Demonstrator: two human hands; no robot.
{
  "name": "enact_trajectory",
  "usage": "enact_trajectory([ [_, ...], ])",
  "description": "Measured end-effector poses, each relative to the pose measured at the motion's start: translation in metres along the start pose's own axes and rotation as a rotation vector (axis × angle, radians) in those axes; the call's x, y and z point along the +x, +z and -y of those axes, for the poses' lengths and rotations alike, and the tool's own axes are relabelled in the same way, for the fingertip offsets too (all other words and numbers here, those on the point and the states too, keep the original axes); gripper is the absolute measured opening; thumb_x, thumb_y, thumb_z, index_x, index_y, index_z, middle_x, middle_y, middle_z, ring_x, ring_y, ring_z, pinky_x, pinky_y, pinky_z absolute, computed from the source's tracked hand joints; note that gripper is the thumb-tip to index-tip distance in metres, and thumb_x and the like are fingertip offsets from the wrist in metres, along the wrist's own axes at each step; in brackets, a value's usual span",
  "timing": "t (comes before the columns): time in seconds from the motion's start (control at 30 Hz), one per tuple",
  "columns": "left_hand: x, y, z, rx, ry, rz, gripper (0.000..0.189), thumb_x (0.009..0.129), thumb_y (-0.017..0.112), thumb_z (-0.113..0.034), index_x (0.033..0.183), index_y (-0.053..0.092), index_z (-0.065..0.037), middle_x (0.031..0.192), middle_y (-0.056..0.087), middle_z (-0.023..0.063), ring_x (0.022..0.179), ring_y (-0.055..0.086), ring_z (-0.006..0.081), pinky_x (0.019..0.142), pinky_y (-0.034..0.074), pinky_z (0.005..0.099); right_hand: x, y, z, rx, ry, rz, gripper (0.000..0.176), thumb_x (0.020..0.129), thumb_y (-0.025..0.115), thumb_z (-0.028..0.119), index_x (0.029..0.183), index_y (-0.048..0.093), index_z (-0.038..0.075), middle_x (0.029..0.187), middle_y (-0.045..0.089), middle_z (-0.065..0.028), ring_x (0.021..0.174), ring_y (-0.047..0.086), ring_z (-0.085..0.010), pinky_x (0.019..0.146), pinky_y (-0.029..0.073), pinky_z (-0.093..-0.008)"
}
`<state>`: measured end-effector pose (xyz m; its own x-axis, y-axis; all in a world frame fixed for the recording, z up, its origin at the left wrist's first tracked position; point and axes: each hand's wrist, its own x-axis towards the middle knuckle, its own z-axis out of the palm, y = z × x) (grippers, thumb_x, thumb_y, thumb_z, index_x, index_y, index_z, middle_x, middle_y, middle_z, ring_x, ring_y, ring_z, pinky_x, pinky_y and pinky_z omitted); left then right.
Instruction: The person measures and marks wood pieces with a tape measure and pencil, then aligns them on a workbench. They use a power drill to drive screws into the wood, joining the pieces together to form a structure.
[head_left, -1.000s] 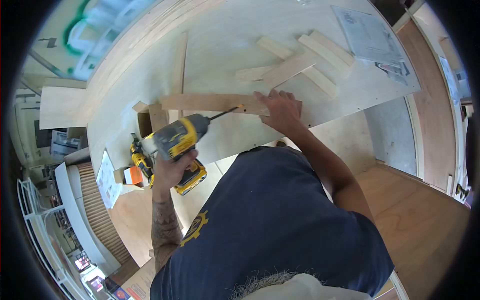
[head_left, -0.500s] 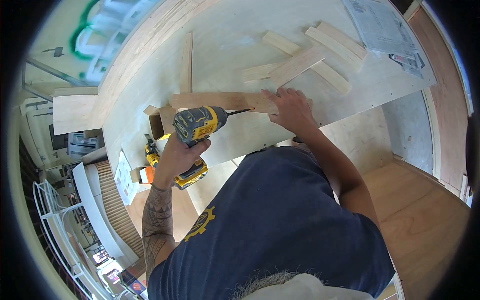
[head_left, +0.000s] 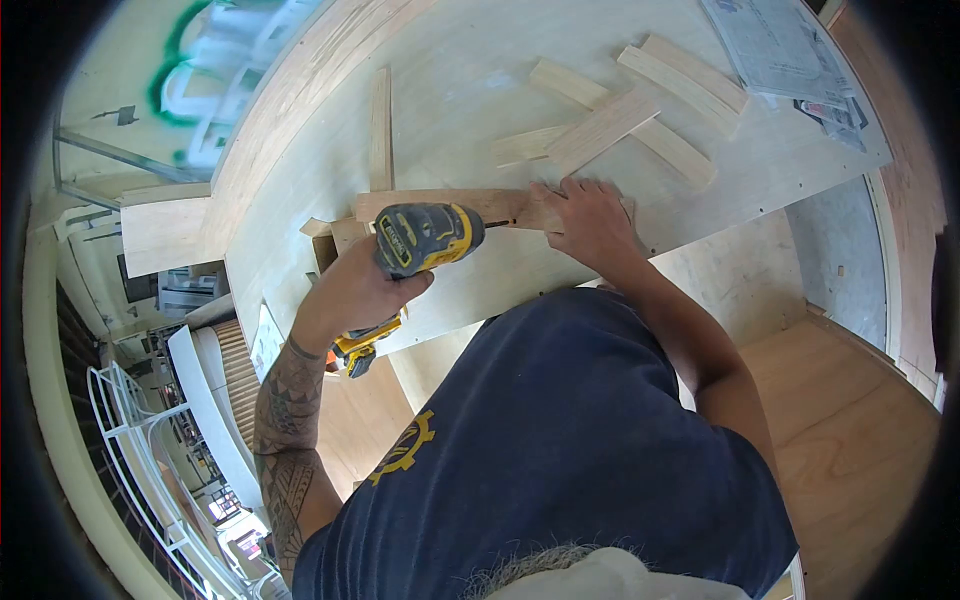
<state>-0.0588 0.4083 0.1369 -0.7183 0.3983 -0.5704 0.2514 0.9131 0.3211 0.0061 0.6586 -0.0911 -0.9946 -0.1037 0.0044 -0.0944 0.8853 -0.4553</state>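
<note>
We judge the drilling is in hand: our left hand (head_left: 350, 290) clenches the drill (head_left: 425, 238), bit on the wood strip (head_left: 500, 205) at twelve o'clock, our right hand (head_left: 590, 222) spread flat on it at three o'clock of the bit, so the next move calls for straight, steady pressure.

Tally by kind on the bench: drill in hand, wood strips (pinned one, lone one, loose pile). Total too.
Drill in left hand: 1
Pinned strip under right hand: 1
Lone strip beyond it: 1
Piled strips: 5
Total: 8
</note>
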Motion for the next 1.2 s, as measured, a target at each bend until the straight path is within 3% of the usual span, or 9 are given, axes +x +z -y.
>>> enact_trajectory([
  [0.2,0.013,-0.016,-0.01,0.004,-0.098,0.032,0.038,0.092,0.077,-0.023,0.125,0.073,-0.004,0.102,0.08,0.0134,0.088,0.077,0.0216,0.081,0.062,0.0371,-0.002,0.001,-0.001,0.031,-0.016,-0.036,0.076,0.079,0.087,0.03,0.15,0.059,0.021,0.135,0.066,-0.0114,0.124,0.064,-0.0313,0.104,0.05,-0.049],
  [0.33,0.014,-0.017,-0.002,-0.006,-0.009,0.027,0.036,0.091,0.078,-0.021,0.123,0.074,-0.005,0.101,0.081,0.012,0.088,0.077,0.02,0.081,0.062,0.0365,-0.002,0.002,-0.003,0.043,-0.017,-0.061,0.076,0.08,0.087,0.029,0.149,0.059,0.022,0.134,0.066,-0.0115,0.124,0.064,-0.0316,0.104,0.05,-0.0485],
  [0.43,0.015,-0.017,-0.004,-0.011,-0.076,0.039,0.035,0.091,0.079,-0.019,0.122,0.075,-0.005,0.103,0.081,0.0112,0.088,0.077,0.0191,0.081,0.062,0.0359,-0.002,0.006,-0.003,0.053,-0.006,-0.047,0.077,0.08,0.087,0.031,0.151,0.058,0.023,0.135,0.065,-0.0119,0.126,0.063,-0.032,0.105,0.048,-0.0508],
  [0.6,0.016,-0.016,0.001,-0.044,-0.075,0.07,0.039,0.092,0.08,-0.022,0.124,0.072,-0.002,0.091,0.077,0.0103,0.069,0.071,0.0161,0.065,0.059,0.0335,0.0,0.009,-0.005,0.055,-0.015,-0.031,0.079,0.08,0.086,0.034,0.153,0.057,0.024,0.137,0.065,-0.0121,0.125,0.062,-0.0322,0.107,0.046,-0.0528],
  [0.73,0.013,-0.018,-0.009,-0.013,-0.153,0.085,0.034,0.093,0.08,-0.022,0.123,0.076,-0.007,0.095,0.08,0.0068,0.075,0.072,0.0131,0.072,0.061,0.0332,0.0,0.01,-0.005,0.029,-0.012,-0.029,0.08,0.08,0.087,0.033,0.154,0.056,0.025,0.136,0.065,-0.0118,0.125,0.061,-0.0319,0.107,0.046,-0.0512],
  [0.9,0.01,-0.011,0.0,-0.113,-0.106,0.026,0.033,0.094,0.081,-0.023,0.121,0.074,-0.006,0.091,0.079,0.0053,0.065,0.069,0.0115,0.063,0.059,0.0297,-0.001,0.014,-0.006,0.022,-0.022,-0.067,0.08,0.081,0.086,0.032,0.154,0.056,0.025,0.136,0.065,-0.0122,0.125,0.061,-0.0323,0.107,0.046,-0.0499],
  [1.2,0.0,-0.005,-0.004,-0.147,-0.103,0.01,0.033,0.093,0.081,-0.021,0.118,0.072,-0.003,0.091,0.079,0.0061,0.064,0.07,0.0109,0.063,0.058,0.0292,-0.002,0.017,-0.006,0.037,-0.032,-0.09,0.079,0.08,0.087,0.032,0.153,0.057,0.025,0.133,0.065,-0.0125,0.124,0.062,-0.0322,0.104,0.048,-0.05],
])
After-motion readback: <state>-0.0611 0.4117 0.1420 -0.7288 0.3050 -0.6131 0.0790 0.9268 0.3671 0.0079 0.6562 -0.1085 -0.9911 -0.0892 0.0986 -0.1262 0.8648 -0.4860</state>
